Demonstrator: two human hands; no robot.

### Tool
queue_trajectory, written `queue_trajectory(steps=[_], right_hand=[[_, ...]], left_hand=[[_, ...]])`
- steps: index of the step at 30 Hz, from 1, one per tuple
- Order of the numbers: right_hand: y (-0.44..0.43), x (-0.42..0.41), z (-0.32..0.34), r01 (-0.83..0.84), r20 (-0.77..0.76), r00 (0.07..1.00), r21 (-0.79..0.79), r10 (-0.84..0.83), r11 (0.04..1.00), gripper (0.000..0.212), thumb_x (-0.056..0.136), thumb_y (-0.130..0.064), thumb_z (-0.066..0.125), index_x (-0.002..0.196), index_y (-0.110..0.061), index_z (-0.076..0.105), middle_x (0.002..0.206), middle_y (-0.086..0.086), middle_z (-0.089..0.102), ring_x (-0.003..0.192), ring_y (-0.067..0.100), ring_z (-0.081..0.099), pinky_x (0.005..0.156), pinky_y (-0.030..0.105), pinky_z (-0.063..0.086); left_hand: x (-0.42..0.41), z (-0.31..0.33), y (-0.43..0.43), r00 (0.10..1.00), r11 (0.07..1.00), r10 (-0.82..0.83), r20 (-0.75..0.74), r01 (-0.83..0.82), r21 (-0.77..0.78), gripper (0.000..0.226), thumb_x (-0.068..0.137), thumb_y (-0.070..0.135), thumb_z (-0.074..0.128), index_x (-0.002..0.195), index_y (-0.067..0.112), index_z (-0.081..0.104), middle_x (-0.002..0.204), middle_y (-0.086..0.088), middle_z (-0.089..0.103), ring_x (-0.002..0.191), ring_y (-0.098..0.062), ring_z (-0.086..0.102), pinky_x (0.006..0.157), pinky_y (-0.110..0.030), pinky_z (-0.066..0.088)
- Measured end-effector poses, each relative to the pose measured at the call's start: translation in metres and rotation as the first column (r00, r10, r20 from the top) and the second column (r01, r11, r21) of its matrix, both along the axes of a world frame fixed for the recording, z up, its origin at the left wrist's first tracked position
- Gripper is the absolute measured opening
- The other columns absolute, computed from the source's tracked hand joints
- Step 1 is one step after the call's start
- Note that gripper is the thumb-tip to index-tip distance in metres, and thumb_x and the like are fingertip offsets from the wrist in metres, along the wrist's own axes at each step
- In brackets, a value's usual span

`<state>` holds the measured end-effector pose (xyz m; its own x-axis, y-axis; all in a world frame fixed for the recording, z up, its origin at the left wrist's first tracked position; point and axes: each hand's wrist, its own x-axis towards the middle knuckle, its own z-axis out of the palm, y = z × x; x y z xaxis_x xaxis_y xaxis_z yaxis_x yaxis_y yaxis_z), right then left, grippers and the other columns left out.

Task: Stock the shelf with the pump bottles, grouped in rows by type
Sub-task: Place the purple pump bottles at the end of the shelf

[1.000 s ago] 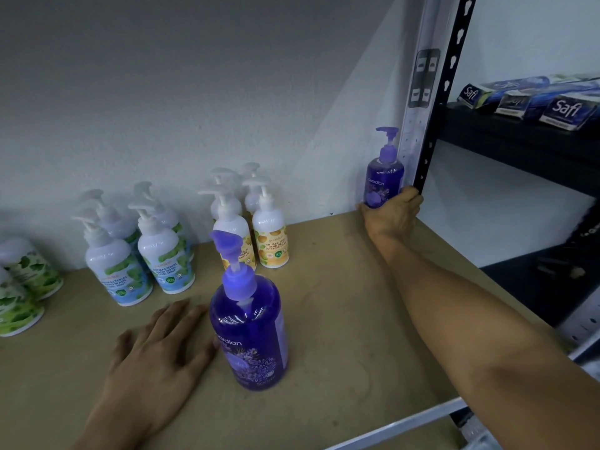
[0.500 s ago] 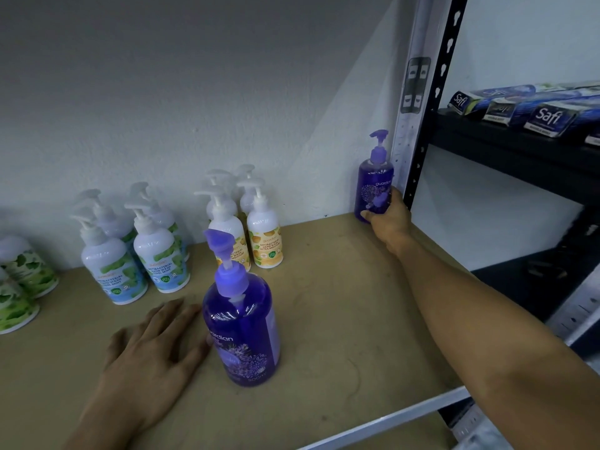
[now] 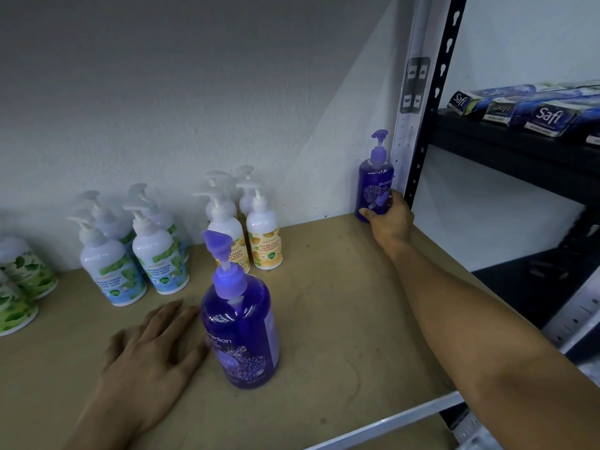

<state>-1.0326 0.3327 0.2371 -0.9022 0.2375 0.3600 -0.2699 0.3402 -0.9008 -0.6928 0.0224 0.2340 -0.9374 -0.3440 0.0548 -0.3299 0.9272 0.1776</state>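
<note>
the right hand (image 3: 391, 222) reaches to the far right corner of the bare brown board shelf (image 3: 324, 303), its fingers curled round the lower body of a translucent purple plastic pump bottle (image 3: 373, 180), thumb pressed on the near left side of it. that bottle stands upright against the white wall, just beside the perforated metal upright post (image 3: 433, 92), its purple pump nozzle on top. the left hand (image 3: 152, 345) lies palm down on the board at the near left, fingers straight and spread, gripping nothing; its thumb side sits close against a second, larger-looking purple pump bottle (image 3: 242, 332), which stands upright near the front edge with a floral label facing the camera. farther back stand white pump bottles with yellow labels (image 3: 264, 237) and, left of them, white pump bottles with blue and green labels (image 3: 112, 274), each kind grouped together. blue safi boxes (image 3: 548, 116) lie on a black shelf (image 3: 519, 147) to the right.
</note>
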Motion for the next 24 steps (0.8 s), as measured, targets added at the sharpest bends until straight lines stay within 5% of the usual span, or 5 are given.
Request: queue_trajectory(steps=[3,9,24], right_hand=[[0.0006,0.0016,0.0008,-0.004,0.007,1.000,0.006,0.004,1.000,0.053,0.077,-0.018,0.085,0.124,-0.015,0.059,0.113,-0.004,0.062,0.105,0.016,0.059,0.088,0.025,0.046],[0.0007,0.0027,0.0022,-0.021,0.029,0.999,0.024,0.020,0.999,0.060,0.081,-0.018,0.083,0.134,-0.015,0.055,0.130,0.005,0.062,0.116,0.021,0.058,0.093,0.026,0.045],[0.0007,0.0024,0.0017,-0.019,0.019,1.000,0.048,0.018,0.999,0.061,0.081,-0.019,0.083,0.135,-0.015,0.054,0.131,0.005,0.062,0.117,0.023,0.059,0.094,0.027,0.046]], left_hand=[[-0.0001,0.0004,0.0008,1.000,1.000,0.002,-0.001,-0.002,0.011,0.096,0.065,0.089,-0.010,0.152,0.055,0.014,0.165,0.021,0.010,0.151,-0.005,0.012,0.122,-0.048,0.014],[-0.0003,-0.0011,-0.0006,1.000,1.000,0.007,-0.002,-0.007,0.006,0.117,0.051,0.095,-0.025,0.153,0.053,0.015,0.165,0.022,0.010,0.152,-0.004,0.011,0.122,-0.047,0.012],[-0.0003,-0.0041,-0.0021,0.999,1.000,-0.011,-0.038,0.012,0.019,0.112,0.057,0.097,-0.019,0.153,0.051,0.020,0.163,0.022,0.016,0.150,-0.004,0.015,0.121,-0.049,0.014]])
